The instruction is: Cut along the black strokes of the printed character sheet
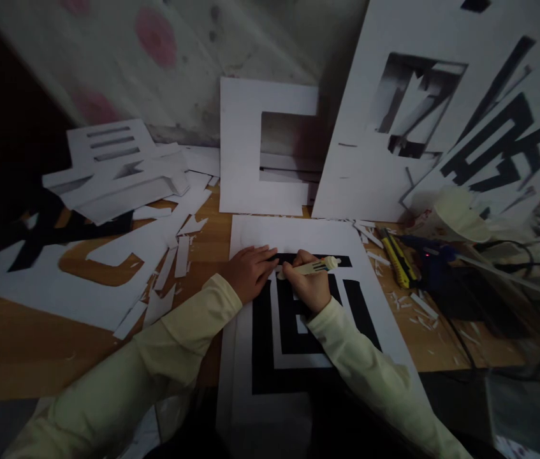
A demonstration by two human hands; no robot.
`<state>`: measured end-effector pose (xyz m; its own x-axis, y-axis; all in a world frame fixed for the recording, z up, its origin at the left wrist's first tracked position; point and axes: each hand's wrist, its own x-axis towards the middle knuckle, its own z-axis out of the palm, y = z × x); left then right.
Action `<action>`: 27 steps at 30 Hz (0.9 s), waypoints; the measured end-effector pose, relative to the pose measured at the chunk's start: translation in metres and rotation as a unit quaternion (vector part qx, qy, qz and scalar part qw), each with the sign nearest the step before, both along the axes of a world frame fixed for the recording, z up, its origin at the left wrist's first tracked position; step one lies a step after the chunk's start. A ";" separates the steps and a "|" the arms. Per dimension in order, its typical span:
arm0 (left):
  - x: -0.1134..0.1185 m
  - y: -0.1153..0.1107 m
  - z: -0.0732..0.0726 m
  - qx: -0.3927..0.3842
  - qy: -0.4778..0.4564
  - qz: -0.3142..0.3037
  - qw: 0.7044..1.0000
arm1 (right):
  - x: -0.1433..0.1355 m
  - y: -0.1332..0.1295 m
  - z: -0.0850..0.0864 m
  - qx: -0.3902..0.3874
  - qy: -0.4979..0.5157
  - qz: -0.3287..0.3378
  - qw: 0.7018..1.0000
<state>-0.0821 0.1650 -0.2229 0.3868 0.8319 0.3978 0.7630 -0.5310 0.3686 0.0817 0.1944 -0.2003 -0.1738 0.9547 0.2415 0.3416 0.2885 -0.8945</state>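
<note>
A white board (pixel 293 236) lies on the desk in front of me, with a large black angular character (pixel 262 357) on it. My right hand (pixel 308 285) is closed around a pale pen (pixel 320 265), whose upper end leans to the right. The pen's tip is hidden behind my fingers, near the upper left part of the black shapes. Flat on the board, fingers stretched toward the right, rests my left hand (pixel 249 274). Its fingertips touch the board at the left end of the top black bar (pixel 339 261), close to my right hand.
White cut-out boards (pixel 238 146) and a larger one (pixel 353 159) lean against the wall. Cut white pieces (pixel 121 178) and scraps (pixel 182 256) litter the left. On the right lie a yellow utility knife (pixel 398 258), a dark blue glue gun (pixel 430 255), cables and a paper cup (pixel 454 217).
</note>
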 end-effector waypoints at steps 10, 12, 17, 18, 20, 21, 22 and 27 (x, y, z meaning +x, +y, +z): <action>-0.001 -0.001 0.002 -0.002 0.003 -0.001 1.000 | 0.001 -0.004 0.000 -0.010 0.007 -0.001 1.000; -0.001 -0.001 0.001 -0.002 0.001 -0.001 1.000 | 0.000 -0.004 0.001 -0.003 0.002 -0.008 1.000; -0.001 -0.001 0.002 -0.006 -0.001 -0.002 1.000 | 0.001 -0.005 0.003 -0.013 -0.003 0.010 1.000; -0.001 -0.001 0.002 -0.007 -0.001 -0.002 1.000 | 0.002 -0.005 0.003 -0.020 -0.002 0.022 1.000; -0.001 -0.001 0.003 -0.008 0.000 -0.004 1.000 | 0.002 -0.006 0.002 -0.027 0.001 0.036 0.999; -0.001 -0.001 0.003 -0.009 0.000 -0.004 1.000 | 0.002 -0.006 0.001 -0.024 0.003 0.033 0.999; -0.002 -0.001 0.003 -0.009 0.001 -0.005 1.000 | 0.002 -0.005 0.000 -0.018 0.005 0.026 1.000; -0.002 0.000 0.002 -0.014 0.009 -0.004 1.000 | 0.002 -0.004 -0.002 0.008 -0.002 0.009 1.000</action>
